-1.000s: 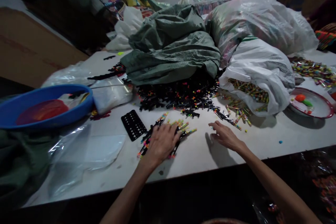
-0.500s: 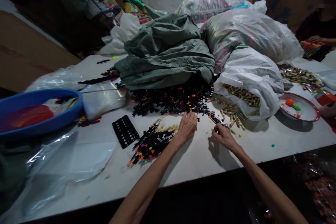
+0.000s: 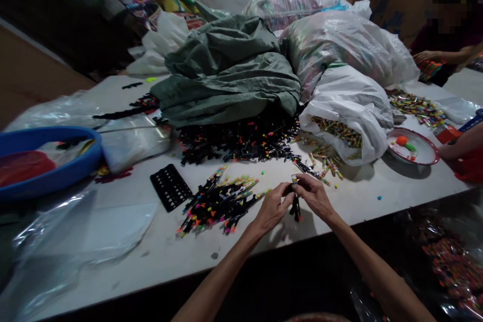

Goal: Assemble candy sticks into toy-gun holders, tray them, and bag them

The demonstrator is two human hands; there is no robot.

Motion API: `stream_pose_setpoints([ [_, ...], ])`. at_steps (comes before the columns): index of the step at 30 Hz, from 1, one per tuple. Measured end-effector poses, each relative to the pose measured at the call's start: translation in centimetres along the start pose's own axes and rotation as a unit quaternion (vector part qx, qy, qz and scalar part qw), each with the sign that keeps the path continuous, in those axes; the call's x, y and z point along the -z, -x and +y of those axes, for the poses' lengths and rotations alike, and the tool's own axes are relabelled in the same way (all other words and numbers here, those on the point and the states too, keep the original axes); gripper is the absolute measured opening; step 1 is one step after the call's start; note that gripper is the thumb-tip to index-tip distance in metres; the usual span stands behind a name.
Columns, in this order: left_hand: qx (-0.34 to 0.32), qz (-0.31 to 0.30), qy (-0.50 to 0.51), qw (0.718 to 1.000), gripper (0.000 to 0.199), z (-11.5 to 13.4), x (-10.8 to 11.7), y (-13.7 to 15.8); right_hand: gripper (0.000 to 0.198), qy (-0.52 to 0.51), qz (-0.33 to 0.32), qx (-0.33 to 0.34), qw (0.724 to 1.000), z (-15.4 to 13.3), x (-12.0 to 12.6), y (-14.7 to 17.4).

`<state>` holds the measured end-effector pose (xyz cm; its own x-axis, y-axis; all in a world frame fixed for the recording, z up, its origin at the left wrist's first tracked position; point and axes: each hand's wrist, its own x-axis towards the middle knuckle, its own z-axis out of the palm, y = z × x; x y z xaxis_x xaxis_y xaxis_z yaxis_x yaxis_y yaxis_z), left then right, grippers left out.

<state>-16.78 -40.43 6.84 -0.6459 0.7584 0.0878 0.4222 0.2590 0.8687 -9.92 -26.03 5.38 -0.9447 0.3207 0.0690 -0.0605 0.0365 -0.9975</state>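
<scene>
My left hand [image 3: 272, 206] and my right hand [image 3: 314, 195] meet over the table's front part. Between them is a small black plastic toy gun [image 3: 296, 209], its orange-tipped end hanging down. My left thumb and fingers pinch it. The right fingertips close around a short candy-coloured tube [image 3: 295, 179] at its upper end; whether the two parts are joined I cannot tell. Left of my hands lies a pile of black toy guns with colourful tubes [image 3: 219, 201]. Behind, more black pieces [image 3: 241, 141] spill from under a grey-green sack [image 3: 230, 90].
Loose candy tubes [image 3: 328, 163] spill from a white sack [image 3: 350, 105]. A black perforated tray [image 3: 170, 187], a blue basin [image 3: 96, 153] and plastic bags [image 3: 124, 221] lie left. At right are a red-rimmed plate [image 3: 424, 156] and another person's arm [image 3: 462, 143]; a co-worker [image 3: 445, 58] sits behind.
My hands have come together and nearer the table's front edge, now holding the toy gun and tube between them. Before, they were apart, reaching at the back piles. The view has shifted slightly.
</scene>
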Motion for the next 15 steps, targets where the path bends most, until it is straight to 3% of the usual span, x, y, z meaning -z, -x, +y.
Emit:
stream_pose_setpoints([
  [7, 0.073, 0.035, 0.065, 0.995, 0.027, -0.9, -0.5, 1.2, 0.034, -0.030, -0.011, -0.046, 0.998, -0.5, 0.3, 0.6],
  [11, 0.100, 0.006, 0.139, 0.985, 0.030, -0.9, 0.0, 1.4, 0.027, 0.006, -0.083, -0.055, 0.995, -1.7, 1.2, 1.0],
  [15, 0.039, 0.000, -0.038, 0.999, 0.028, -0.3, 0.3, 1.6, 0.028, 0.043, -0.124, -0.021, 0.991, -2.3, 1.8, 1.0],
])
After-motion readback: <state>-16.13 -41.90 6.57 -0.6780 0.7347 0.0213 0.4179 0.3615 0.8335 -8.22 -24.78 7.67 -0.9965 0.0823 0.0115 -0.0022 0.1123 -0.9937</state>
